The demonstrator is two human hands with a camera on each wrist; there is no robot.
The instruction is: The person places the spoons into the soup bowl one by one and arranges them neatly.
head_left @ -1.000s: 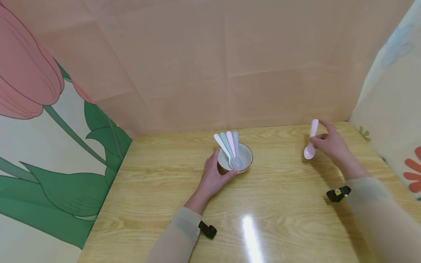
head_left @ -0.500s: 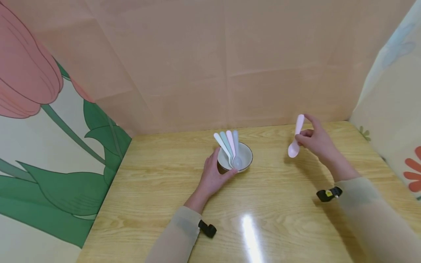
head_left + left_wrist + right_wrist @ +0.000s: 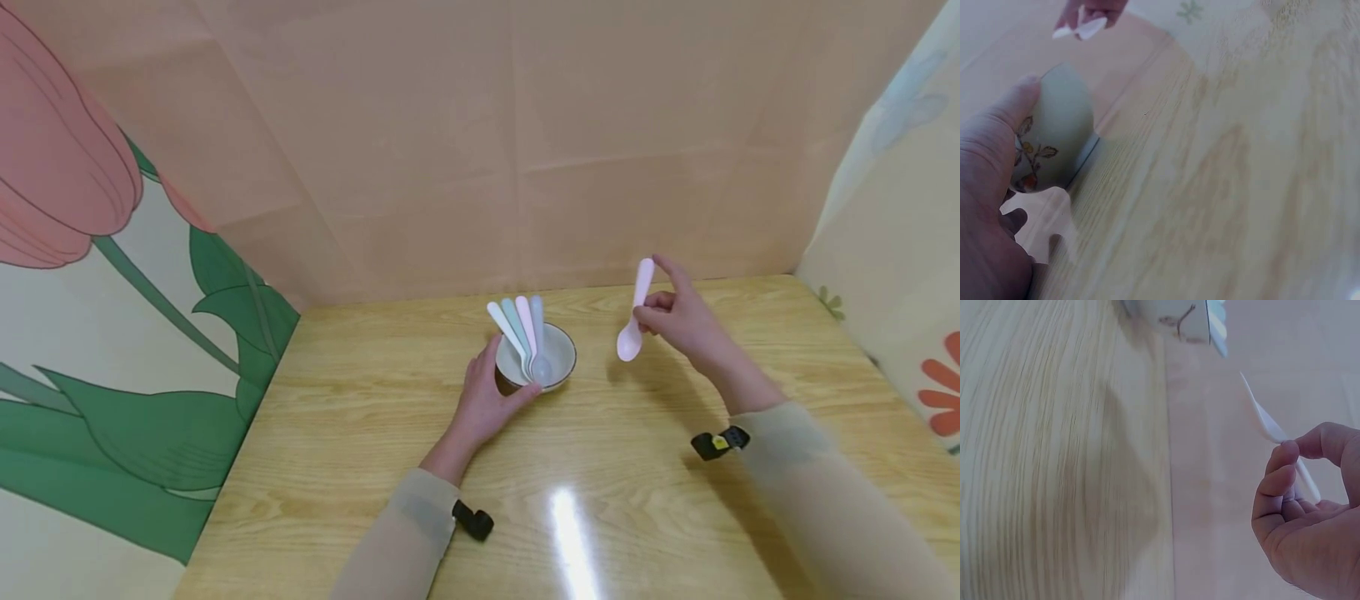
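Note:
My left hand (image 3: pixel 483 407) grips a small white bowl (image 3: pixel 562 358) with a dark rim, thumb over the near edge and fingers round its left side. A painted flower sprig shows on the outside of the bowl (image 3: pixel 1063 125) in the left wrist view. Inside lean several spoons (image 3: pixel 513 327), their white, green, pink and lavender handles fanned up past the far rim. To the right, my right hand (image 3: pixel 686 329) pinches a pink spoon (image 3: pixel 642 283) by its handle, scoop down, raised over the table. In the right wrist view this spoon (image 3: pixel 1266 422) points toward the bowl.
The wood-grain table (image 3: pixel 360 467) carries a bright glare streak near the front. A plain pinkish sheet (image 3: pixel 420 167) hangs along its back edge. Flower-printed panels stand at the left (image 3: pixel 142 433) and right (image 3: pixel 892 275). Both sleeves bear small black wrist devices.
My right hand has carried the pink spoon leftward above the table, closer to the bowl. The left hand, the bowl and the spoons inside have stayed put.

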